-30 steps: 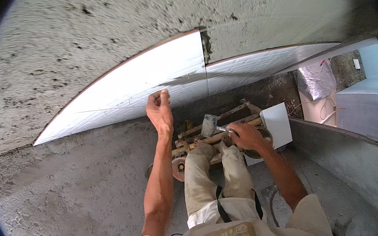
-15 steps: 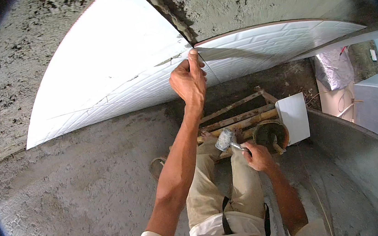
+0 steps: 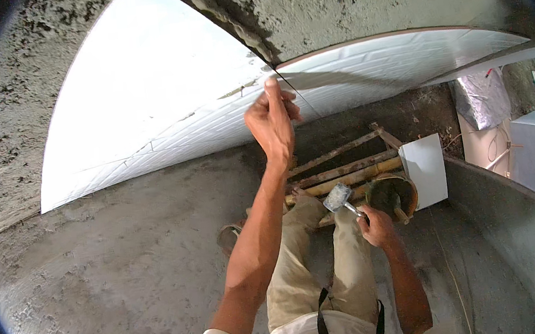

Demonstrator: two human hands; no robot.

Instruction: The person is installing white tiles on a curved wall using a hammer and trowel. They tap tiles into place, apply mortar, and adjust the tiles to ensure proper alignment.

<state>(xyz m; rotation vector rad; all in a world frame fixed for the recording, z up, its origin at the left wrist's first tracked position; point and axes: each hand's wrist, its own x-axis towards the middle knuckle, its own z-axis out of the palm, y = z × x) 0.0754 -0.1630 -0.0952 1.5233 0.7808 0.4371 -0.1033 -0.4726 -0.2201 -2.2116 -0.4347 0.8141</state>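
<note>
My left hand (image 3: 270,127) is raised at white wall tiles (image 3: 122,84), its thumb at or very near the joint between two of them, fingers loosely bent and apart, holding nothing. Behind the tiles' upper edges is rough grey render (image 3: 361,0), with a bead of mortar beside the left tile's edge. Lower down, my right hand (image 3: 376,226) grips the handle of a mallet (image 3: 338,197) with a grey, whitened head, held over my legs beside a mortar-stained bucket (image 3: 390,190).
A bamboo and wooden rack (image 3: 346,172) lies by my feet, with a loose white tile (image 3: 425,167) at its right. A low concrete wall (image 3: 507,213) runs along the right; beyond it is a silver-wrapped bundle (image 3: 479,99). Rough concrete floor (image 3: 115,268) spreads leftward.
The view has tilted toward the left tile. My left hand moved up and right to the joint, then slightly down. The mallet and my right hand moved right and down.
</note>
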